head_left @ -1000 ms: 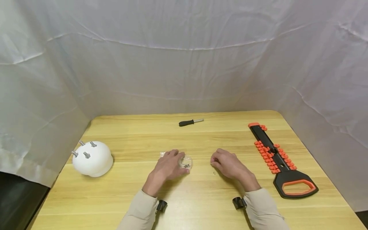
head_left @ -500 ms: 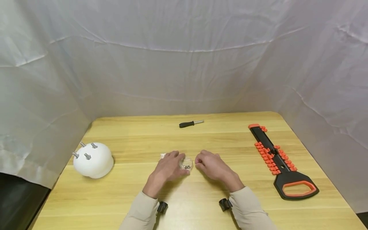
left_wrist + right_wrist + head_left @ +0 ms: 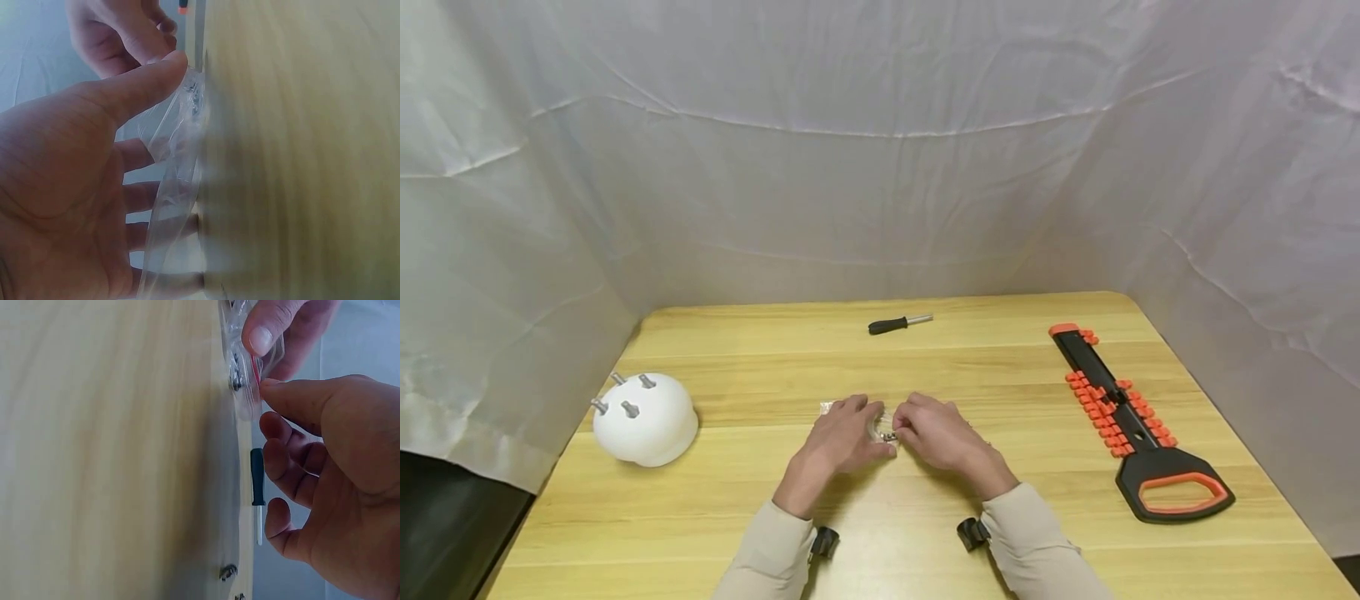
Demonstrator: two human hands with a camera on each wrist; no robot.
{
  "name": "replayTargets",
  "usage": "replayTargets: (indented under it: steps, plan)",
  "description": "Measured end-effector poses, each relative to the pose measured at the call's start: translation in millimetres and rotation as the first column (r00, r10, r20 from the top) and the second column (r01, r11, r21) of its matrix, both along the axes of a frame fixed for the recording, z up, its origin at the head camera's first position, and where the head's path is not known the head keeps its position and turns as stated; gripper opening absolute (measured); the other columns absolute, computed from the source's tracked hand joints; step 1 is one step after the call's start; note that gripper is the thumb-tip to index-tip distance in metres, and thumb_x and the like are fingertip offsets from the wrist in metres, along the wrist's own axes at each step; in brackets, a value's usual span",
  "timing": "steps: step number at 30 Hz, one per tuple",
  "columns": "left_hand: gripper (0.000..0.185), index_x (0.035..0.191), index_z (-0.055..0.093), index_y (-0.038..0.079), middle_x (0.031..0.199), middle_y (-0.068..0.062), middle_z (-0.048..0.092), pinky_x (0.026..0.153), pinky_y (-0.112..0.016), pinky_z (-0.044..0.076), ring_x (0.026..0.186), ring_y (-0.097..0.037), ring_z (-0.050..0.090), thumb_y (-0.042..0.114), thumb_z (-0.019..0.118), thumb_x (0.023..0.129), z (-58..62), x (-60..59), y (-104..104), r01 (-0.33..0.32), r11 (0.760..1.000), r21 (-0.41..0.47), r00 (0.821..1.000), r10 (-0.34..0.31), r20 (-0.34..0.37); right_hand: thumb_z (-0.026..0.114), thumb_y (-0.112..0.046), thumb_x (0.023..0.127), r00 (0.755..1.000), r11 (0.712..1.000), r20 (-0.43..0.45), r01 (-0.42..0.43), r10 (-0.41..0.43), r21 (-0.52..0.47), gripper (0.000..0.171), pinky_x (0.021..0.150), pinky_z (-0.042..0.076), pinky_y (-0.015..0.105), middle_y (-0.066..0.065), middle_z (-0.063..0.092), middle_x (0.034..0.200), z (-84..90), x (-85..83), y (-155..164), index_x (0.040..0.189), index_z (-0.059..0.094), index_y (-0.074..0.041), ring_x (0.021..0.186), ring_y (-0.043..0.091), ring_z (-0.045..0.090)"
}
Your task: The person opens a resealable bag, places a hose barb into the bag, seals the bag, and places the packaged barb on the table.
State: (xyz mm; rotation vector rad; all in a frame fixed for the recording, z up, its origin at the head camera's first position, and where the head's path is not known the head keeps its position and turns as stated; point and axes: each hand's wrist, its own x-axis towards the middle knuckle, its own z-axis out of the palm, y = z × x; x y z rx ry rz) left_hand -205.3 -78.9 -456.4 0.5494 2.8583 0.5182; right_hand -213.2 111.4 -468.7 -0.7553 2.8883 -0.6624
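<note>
A small clear zip bag [image 3: 883,423] lies at the middle of the table with several small metal parts [image 3: 889,437] inside. My left hand [image 3: 842,437] holds it, thumb near the parts and fingers spread behind the film [image 3: 172,181]. My right hand [image 3: 936,429] has come up against the bag's right end. Its thumb tip meets the red-lined zip edge in the right wrist view, pinching the bag [image 3: 249,406] there, with the index finger mostly hidden and the other fingers curled.
Loose metal pieces [image 3: 229,573] lie on the table beside the right hand. Behind the hands is a black-handled screwdriver [image 3: 889,326]. A white rounded body with metal pegs [image 3: 647,425] sits at left; a black tool with orange clips [image 3: 1172,475] lies at right.
My right hand has moved left from over a small metal piece on the table to the edge of the bag. My left hand stays in place on the bag.
</note>
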Motion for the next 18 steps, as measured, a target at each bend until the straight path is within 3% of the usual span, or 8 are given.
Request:
replayTargets:
  steps: [6, 18]
  plan:
    - [0.072, 0.142, 0.048, 0.017, 0.149, -0.015, 0.043, 0.102, -0.061, 0.042, 0.134, -0.041, 0.041, 0.052, 0.069, 0.083, 0.0, 0.6, 1, 0.004, 1.0, -0.006, 1.0, -0.004, -0.004, 0.062, -0.025, 0.094, 1.0, 1.0, 0.004, 0.001, -0.001, -0.007, 0.005, 0.079, 0.041, 0.035, -0.013, 0.053, 0.089, 2.3, 0.8, -4, 0.092, 0.066, -0.023, 0.084, 0.008, 0.051]
    - [0.075, 0.143, 0.047, 0.016, 0.149, -0.016, 0.042, 0.104, -0.061, 0.04, 0.134, -0.041, 0.041, 0.052, 0.07, 0.082, -1.0, 0.2, 0, 0.001, 1.0, 0.003, 1.0, -0.001, -0.004, 0.067, -0.021, 0.089, 0.998, 0.998, 0.036, 0.049, -0.047, -0.034, 0.011, 0.087, 0.044, 0.041, -0.012, 0.057, 0.094, 2.7, 2.0, 13, 0.101, 0.068, -0.021, 0.09, 0.008, 0.056]
